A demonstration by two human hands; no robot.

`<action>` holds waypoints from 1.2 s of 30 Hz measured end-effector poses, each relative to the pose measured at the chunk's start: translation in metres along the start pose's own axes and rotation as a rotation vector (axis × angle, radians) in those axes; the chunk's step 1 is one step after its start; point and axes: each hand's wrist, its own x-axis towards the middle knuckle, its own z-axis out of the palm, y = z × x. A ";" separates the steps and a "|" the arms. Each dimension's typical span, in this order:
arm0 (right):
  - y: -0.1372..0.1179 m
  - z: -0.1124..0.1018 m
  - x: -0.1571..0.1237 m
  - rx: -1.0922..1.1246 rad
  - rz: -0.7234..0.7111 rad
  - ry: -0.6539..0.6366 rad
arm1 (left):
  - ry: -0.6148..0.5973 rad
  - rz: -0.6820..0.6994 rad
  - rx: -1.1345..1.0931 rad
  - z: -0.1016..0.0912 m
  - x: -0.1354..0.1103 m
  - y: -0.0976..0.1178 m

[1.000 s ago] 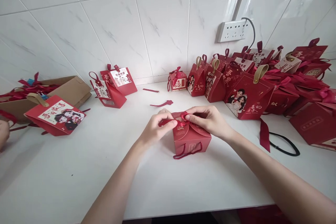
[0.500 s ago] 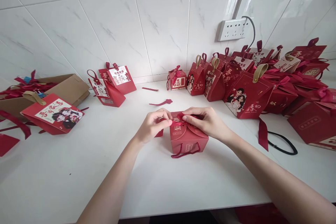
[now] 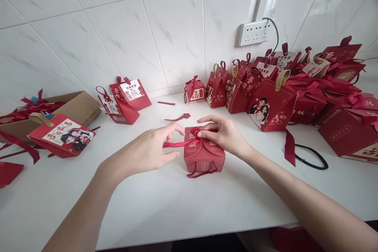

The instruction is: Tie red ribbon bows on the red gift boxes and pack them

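A small red gift box (image 3: 203, 156) with a rope handle stands on the white table (image 3: 165, 204) in front of me. A red ribbon (image 3: 177, 143) runs from its closed top out to the left. My left hand (image 3: 147, 150) pinches the free end of that ribbon and holds it taut beside the box. My right hand (image 3: 222, 134) rests on the box top, fingers pinched on the ribbon knot (image 3: 195, 131) there.
Many red gift boxes and bags (image 3: 273, 104) crowd the back right under a wall socket (image 3: 254, 32). A brown cardboard box (image 3: 73, 104) of ribbons, a flat red bag (image 3: 63, 134) and two folded bags (image 3: 128, 96) lie left. Loose ribbon pieces (image 3: 178, 117) and a black cord (image 3: 313, 159) lie nearby.
My left hand has drawn the ribbon end out to the left, away from the box. The right hand stays on the box top. The view has shifted slightly.
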 end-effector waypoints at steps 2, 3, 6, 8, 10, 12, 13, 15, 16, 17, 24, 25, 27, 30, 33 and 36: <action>-0.001 0.000 0.001 -0.012 -0.016 -0.021 | 0.034 0.038 0.077 -0.003 -0.001 0.001; -0.001 0.001 0.001 -0.018 -0.036 -0.024 | 0.060 0.056 0.106 -0.005 -0.001 0.002; 0.000 0.001 0.002 -0.026 -0.093 -0.010 | 0.090 0.101 0.180 -0.009 0.001 0.009; 0.001 0.001 0.002 -0.025 -0.106 -0.008 | 0.076 0.123 0.216 -0.012 0.001 0.016; 0.002 0.001 0.003 -0.011 -0.115 -0.008 | 0.050 0.131 0.240 -0.015 0.001 0.021; 0.001 0.001 0.003 0.023 -0.113 -0.005 | 0.011 0.118 0.258 -0.017 0.002 0.025; 0.001 0.001 0.003 0.044 -0.106 -0.005 | -0.006 0.108 0.269 -0.018 0.002 0.026; 0.000 0.001 0.002 0.069 -0.086 -0.009 | -0.024 0.102 0.282 -0.019 0.003 0.027; 0.000 0.001 0.002 0.071 -0.076 -0.012 | -0.024 0.107 0.284 -0.020 0.003 0.028; -0.001 0.001 0.002 0.068 -0.071 -0.014 | -0.024 0.115 0.278 -0.021 0.003 0.029; 0.000 0.000 0.004 0.014 -0.129 -0.040 | -0.066 0.158 0.259 -0.026 0.020 0.053; 0.001 0.000 0.004 0.002 -0.137 -0.042 | -0.039 0.168 0.256 -0.026 0.026 0.056; 0.003 0.000 0.005 -0.005 -0.142 -0.047 | 0.030 0.192 0.227 -0.026 0.042 0.059; 0.004 0.000 0.006 0.010 -0.119 -0.068 | 0.081 0.205 0.140 -0.023 0.062 0.053; 0.004 0.000 0.006 0.010 -0.142 -0.086 | 0.060 0.144 0.004 -0.011 0.071 0.035; 0.003 0.001 0.006 -0.006 -0.189 -0.082 | 0.119 0.068 -0.184 0.005 0.070 0.016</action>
